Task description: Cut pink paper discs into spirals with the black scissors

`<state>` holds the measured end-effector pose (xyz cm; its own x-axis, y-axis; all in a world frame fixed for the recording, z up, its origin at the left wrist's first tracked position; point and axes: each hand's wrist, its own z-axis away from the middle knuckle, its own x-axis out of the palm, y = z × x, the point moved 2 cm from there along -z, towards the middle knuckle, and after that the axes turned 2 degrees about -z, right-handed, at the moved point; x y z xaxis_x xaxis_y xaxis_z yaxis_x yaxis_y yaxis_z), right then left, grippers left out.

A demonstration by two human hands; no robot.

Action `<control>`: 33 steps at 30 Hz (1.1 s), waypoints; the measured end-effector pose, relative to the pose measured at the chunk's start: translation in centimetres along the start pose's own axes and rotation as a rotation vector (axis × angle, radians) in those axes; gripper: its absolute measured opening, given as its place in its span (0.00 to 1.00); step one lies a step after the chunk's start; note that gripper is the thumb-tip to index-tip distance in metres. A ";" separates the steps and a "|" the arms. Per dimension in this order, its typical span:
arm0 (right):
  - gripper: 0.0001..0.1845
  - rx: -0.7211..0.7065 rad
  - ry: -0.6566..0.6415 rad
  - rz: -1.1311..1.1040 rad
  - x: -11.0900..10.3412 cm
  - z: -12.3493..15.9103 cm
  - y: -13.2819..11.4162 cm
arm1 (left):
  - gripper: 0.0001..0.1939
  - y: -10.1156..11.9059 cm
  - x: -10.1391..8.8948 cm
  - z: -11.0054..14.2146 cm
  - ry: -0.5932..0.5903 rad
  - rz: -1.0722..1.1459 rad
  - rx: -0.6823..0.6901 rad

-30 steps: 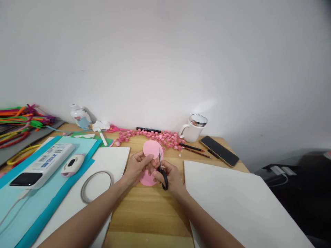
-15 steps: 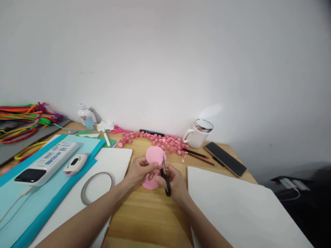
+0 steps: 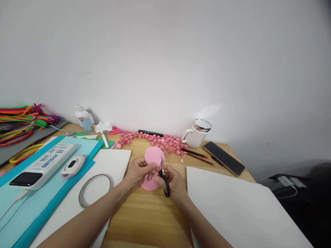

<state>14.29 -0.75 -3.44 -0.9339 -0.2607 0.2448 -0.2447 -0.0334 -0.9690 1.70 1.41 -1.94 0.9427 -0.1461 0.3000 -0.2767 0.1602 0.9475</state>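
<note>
My left hand [image 3: 138,171] pinches a round pink paper disc [image 3: 153,155] and holds it up over the wooden desk [image 3: 144,213]. My right hand [image 3: 173,181] grips small black-handled scissors [image 3: 164,175], whose blades point up into the right edge of the disc. A second pink piece [image 3: 149,184] shows under my hands, partly hidden by the fingers.
Behind lie several small pink paper rolls [image 3: 160,140], a white mug [image 3: 196,133], pencils [image 3: 197,155], a phone [image 3: 223,157] and a black marker [image 3: 150,133]. White sheets [image 3: 232,206] lie right and left. A wire ring [image 3: 95,184], blue paper [image 3: 38,199], white devices [image 3: 42,165] and pipe cleaners [image 3: 23,119] are at left.
The view shifted slightly. Both hands stay together at the desk's middle; the scissors keep working along the disc's right edge with little movement.
</note>
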 end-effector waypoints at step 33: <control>0.19 0.004 -0.012 0.041 -0.4 0.0 -0.2 | 0.11 0.1 -0.2 0.0 0.006 -0.038 0.005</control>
<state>14.70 -0.60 -3.33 -0.9398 -0.2736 0.2048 -0.2054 -0.0268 -0.9783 1.49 1.50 -1.93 0.9537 -0.1464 0.2628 -0.2413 0.1492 0.9589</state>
